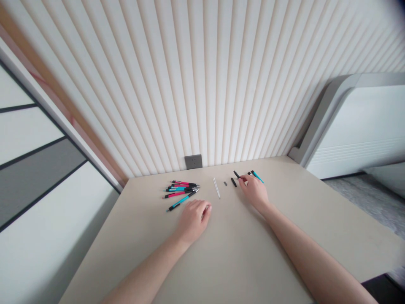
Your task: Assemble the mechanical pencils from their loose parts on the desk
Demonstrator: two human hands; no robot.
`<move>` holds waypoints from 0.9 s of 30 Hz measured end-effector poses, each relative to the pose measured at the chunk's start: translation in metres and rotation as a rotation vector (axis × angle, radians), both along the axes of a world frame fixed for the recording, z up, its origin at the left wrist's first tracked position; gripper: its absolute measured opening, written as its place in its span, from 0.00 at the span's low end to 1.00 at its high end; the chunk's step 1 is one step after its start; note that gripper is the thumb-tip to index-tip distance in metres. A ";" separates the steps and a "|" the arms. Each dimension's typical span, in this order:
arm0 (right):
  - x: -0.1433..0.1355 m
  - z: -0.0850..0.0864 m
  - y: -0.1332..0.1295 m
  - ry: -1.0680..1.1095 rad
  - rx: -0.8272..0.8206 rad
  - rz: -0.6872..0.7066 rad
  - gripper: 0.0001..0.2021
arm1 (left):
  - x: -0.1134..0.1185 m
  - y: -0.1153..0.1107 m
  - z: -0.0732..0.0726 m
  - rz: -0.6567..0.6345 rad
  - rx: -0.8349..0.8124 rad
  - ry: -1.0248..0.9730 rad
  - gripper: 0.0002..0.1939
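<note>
My right hand [255, 190] is closed in a pinch on a small black pen part [236, 174], whose far end sticks out past the fingertips. A similar black piece [233, 182] lies on the table just left of it. Partly behind my right hand are a blue pen barrel [258, 177] and black pieces by its end. My left hand [195, 221] rests on the table with its fingers curled in, and I see nothing in it. Just beyond it lies a bunch of red, blue and black pens [182, 192].
Thin white sticks, perhaps refills [217, 188], and a tiny grey piece [225, 183] lie mid-table. The beige table [228, 261] meets a ribbed wall with a dark socket [193, 161]. A white cabinet [38, 236] stands left, a bed headboard [357, 122] right.
</note>
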State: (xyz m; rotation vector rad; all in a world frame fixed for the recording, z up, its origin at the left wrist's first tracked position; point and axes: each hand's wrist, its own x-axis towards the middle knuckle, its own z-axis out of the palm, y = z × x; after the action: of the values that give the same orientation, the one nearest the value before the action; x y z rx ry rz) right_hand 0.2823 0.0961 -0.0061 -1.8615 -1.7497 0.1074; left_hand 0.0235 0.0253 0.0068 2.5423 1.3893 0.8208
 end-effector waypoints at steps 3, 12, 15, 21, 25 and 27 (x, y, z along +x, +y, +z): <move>0.000 0.001 0.001 0.051 -0.007 -0.008 0.12 | 0.000 0.000 -0.001 0.001 -0.004 0.012 0.07; -0.001 -0.001 0.006 0.422 0.103 0.039 0.15 | 0.001 0.000 0.000 -0.003 -0.018 0.027 0.08; -0.001 0.000 0.007 0.575 0.123 0.035 0.17 | 0.001 0.000 0.000 -0.002 -0.014 0.029 0.08; 0.004 -0.003 0.013 0.855 0.219 0.063 0.18 | 0.001 -0.001 0.001 -0.005 -0.003 0.026 0.08; 0.004 -0.001 0.014 0.957 0.258 0.062 0.18 | 0.000 -0.001 0.000 -0.010 -0.007 0.024 0.08; 0.004 0.000 0.014 0.987 0.273 0.063 0.18 | 0.000 0.000 -0.001 -0.013 -0.014 0.025 0.08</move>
State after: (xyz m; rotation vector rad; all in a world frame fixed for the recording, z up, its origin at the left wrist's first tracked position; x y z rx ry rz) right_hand 0.2858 0.1097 -0.0057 -1.2069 -1.0474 0.6525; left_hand 0.0234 0.0250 0.0062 2.5566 1.3795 0.7772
